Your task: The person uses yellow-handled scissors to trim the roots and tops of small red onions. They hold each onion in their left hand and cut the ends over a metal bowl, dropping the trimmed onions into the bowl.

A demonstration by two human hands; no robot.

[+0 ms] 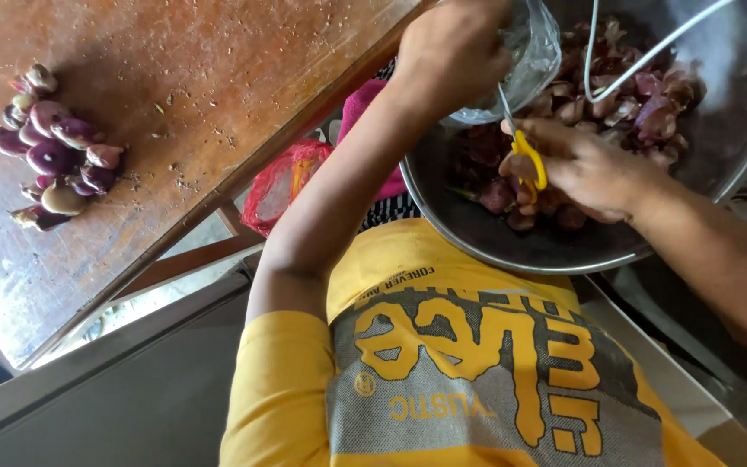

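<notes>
My left hand (451, 52) grips the rim of a clear plastic bag (529, 60) held over a large metal bowl (737, 104). My right hand (594, 169) is inside the bowl, shut on small scissors with yellow handles (529, 160), their blades pointing up toward the bag. The bowl holds several purple-red peeled pieces and skins (633, 95). I wear a yellow shirt with a grey print (477, 363), and the bowl rests close to my chest.
A pile of purple and reddish bulbs (58, 147) lies at the left on a worn wooden table (218, 78). A red mesh bag (283, 182) and pink cloth (365, 104) sit below the table edge. A thin white wire (641, 52) arches over the bowl.
</notes>
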